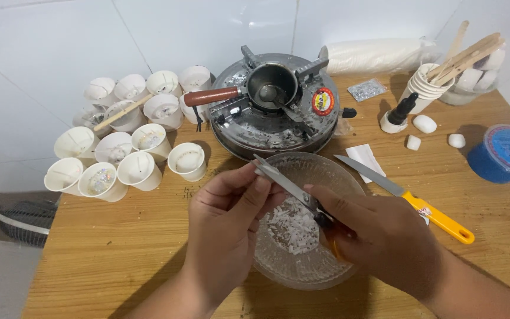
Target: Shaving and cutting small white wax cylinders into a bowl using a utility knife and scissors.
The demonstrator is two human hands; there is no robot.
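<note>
Scissors (284,184): blades parted, over the glass bowl (349,269), handles gripped in right hand (379,233).
Left hand (225,218): fingertips pinched together against the blades; whatever they pinch is too small to tell.
Bowl contents: white shavings (290,231), directly below both hands.

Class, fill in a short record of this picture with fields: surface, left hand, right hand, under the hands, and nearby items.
Surface: wooden table
Left hand: pinches something small at the blade tips; what it is cannot be told
Right hand: holds scissors, blades pointing up-left
Under the hands: glass bowl with white shavings
Nearby items: small pot on a gas stove; white paper cups to the left; yellow-handled knife to the right
</note>
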